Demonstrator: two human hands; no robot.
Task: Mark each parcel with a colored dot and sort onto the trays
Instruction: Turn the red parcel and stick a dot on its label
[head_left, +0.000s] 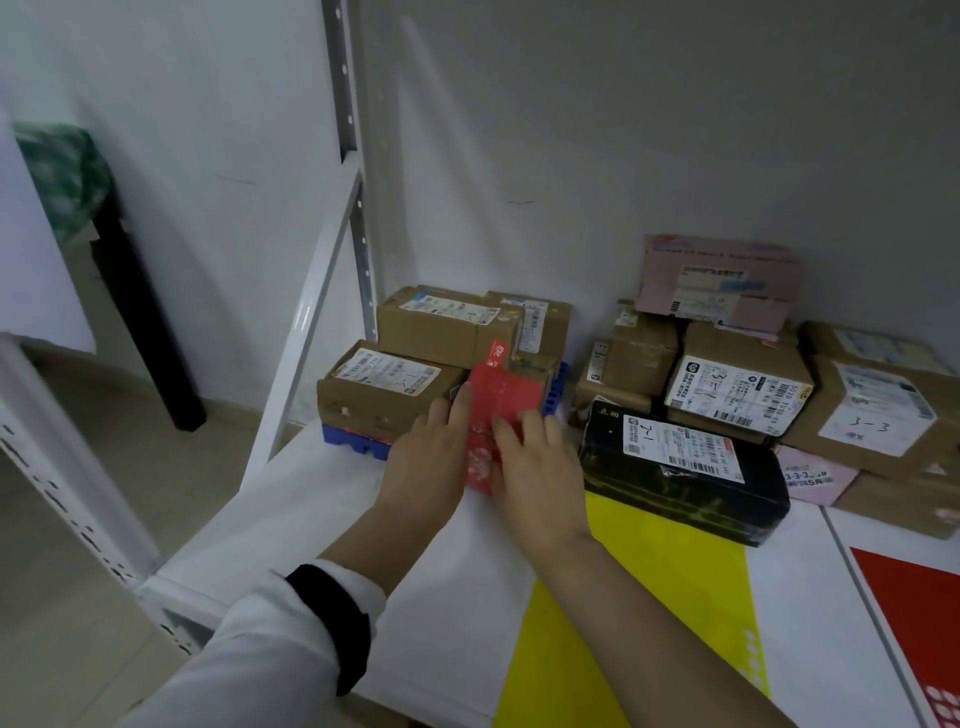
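Both hands are set on a flat red cardboard parcel (501, 400): the left hand (431, 457) is pressed straight-fingered along its left edge, the right hand (540, 467) is curled over its face. It is propped against brown cardboard boxes (389, 395) on the blue plastic tray (353, 441), seemingly to be sorted there. Both thumbs are hidden, and no coloured dot can be made out.

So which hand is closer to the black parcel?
Right. The right hand sits just left of the black parcel, close beside it. The left hand is farther away, across the red parcel both hands touch.
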